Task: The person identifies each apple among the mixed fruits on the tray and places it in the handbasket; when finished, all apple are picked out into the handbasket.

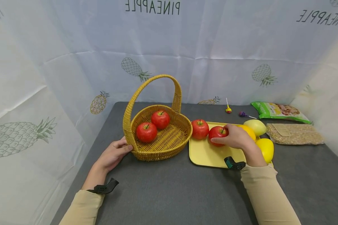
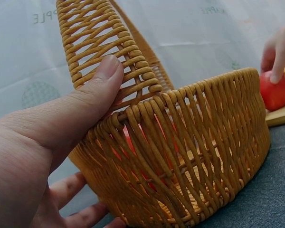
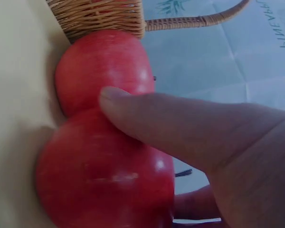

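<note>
A yellow wicker basket [image 1: 157, 153] with a tall arched handle stands at the middle of the table. My left hand [image 1: 116, 154] grips its left side; in the left wrist view the thumb [image 2: 97, 90] presses where handle meets rim, the fingers lying against the outer wall. Two red apples, one in front [image 1: 146, 132] and one behind [image 1: 160, 119], lie inside. Over the yellow tray [image 1: 205, 157], my right hand [image 1: 238, 137] holds a red apple [image 1: 216, 133] between thumb and fingers. Another red apple [image 1: 200, 129] sits beside it at the tray's left edge, close to the basket.
On the tray's right side lie a pale yellow-green fruit [image 1: 255, 127], an orange-yellow fruit [image 1: 248, 130] and a yellow fruit [image 1: 266, 150]. Behind are a yellow lollipop [image 1: 228, 109] and a purple one [image 1: 242, 114]. A green packet [image 1: 281, 112] and a grain bag [image 1: 294, 133] lie far right.
</note>
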`<state>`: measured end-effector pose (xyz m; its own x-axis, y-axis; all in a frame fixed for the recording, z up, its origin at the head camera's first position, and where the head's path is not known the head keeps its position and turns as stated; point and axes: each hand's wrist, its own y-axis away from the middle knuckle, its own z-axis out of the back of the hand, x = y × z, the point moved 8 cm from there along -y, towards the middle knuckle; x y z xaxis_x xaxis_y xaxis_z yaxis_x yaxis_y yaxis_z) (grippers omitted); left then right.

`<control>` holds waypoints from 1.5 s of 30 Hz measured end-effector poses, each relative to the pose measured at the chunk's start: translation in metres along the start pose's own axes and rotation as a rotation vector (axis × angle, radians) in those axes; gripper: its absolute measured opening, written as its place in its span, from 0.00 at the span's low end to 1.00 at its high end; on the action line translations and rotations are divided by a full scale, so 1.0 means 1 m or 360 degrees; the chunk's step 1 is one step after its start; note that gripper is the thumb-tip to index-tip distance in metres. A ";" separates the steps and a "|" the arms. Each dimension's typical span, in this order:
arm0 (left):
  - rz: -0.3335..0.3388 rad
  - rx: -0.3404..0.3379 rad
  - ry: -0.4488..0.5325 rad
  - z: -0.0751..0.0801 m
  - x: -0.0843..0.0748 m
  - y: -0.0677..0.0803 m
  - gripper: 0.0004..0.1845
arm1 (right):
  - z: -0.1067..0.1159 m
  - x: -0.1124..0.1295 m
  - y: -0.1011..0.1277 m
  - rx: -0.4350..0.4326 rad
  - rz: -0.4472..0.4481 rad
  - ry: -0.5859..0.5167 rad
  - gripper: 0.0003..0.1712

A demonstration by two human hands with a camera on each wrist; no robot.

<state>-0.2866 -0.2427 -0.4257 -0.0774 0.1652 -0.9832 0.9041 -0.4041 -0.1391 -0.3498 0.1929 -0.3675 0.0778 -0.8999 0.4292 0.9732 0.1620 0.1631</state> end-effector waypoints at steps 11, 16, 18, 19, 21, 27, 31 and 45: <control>0.0006 -0.0011 -0.0007 -0.001 0.000 0.004 0.14 | -0.013 -0.005 0.002 0.0256 0.0087 -0.0387 0.55; -0.0003 -0.0004 -0.0005 -0.002 -0.002 0.004 0.14 | -0.013 -0.006 0.004 0.0272 0.0088 -0.0486 0.55; 0.0003 -0.0004 -0.0003 -0.002 -0.002 0.004 0.14 | -0.012 -0.005 0.005 0.0281 0.0094 -0.0557 0.54; 0.0004 -0.0005 -0.0001 -0.002 -0.002 0.004 0.14 | -0.012 -0.004 0.005 0.0283 0.0095 -0.0595 0.54; 0.0004 -0.0007 0.0003 -0.002 -0.002 0.004 0.14 | -0.010 -0.003 0.006 0.0278 0.0097 -0.0647 0.54; -0.0016 -0.0010 0.0009 -0.001 -0.003 0.004 0.14 | -0.005 0.000 0.006 0.0232 0.0098 -0.0691 0.51; -0.0027 -0.0001 0.0006 -0.001 -0.003 0.004 0.12 | -0.002 0.008 0.008 0.0211 0.0170 -0.0753 0.50; -0.0011 -0.0003 0.0011 -0.003 -0.004 0.005 0.10 | 0.007 0.040 0.013 0.0142 0.0343 -0.1119 0.41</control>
<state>-0.2803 -0.2424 -0.4223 -0.0811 0.1742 -0.9814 0.9042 -0.4013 -0.1460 -0.3352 0.1622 -0.3423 0.0793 -0.3776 0.9226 0.9285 0.3649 0.0695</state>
